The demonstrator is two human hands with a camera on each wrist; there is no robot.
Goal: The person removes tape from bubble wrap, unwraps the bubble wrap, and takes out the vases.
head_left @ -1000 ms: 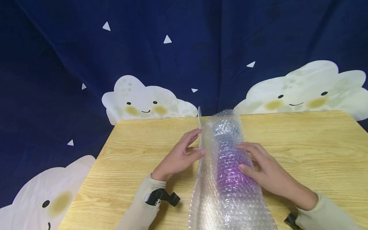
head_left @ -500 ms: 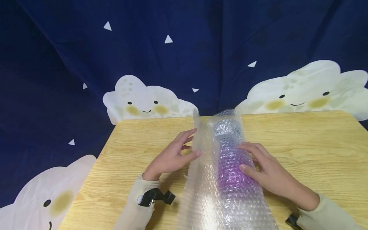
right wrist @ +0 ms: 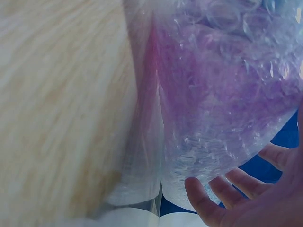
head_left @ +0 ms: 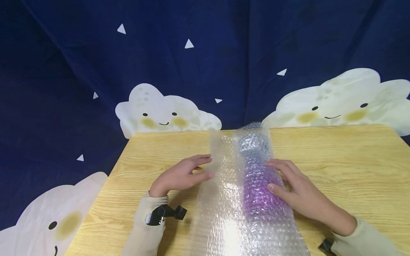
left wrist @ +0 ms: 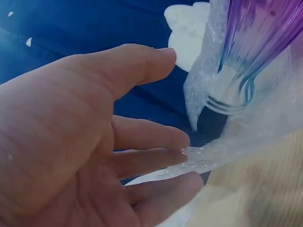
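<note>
A ribbed glass vase [left wrist: 260, 42], purple shading to blue, lies on its side under bubble wrap [head_left: 221, 199]. In the head view its wrapped body [head_left: 261, 185] points away from me, the blue end at the far side. My right hand [head_left: 298, 188] rests against its right side, thumb on top, fingers loosely bent over the wrap. The loose flap of wrap spreads to the left. My left hand [head_left: 182, 176] is at that flap's left edge, fingers extended. In the left wrist view the fingertips [left wrist: 182, 139] touch or nearly touch the wrap.
A light wood-grain table [head_left: 336, 156] lies beneath everything. Behind it hangs a dark blue cloth [head_left: 205, 71] printed with white clouds and small triangles. A black wrist camera [head_left: 168, 213] is strapped on the left sleeve.
The left edge of the wrap, which stood up, has folded down to the left. My left hand has moved left and slightly lower. My right hand stays in place.
</note>
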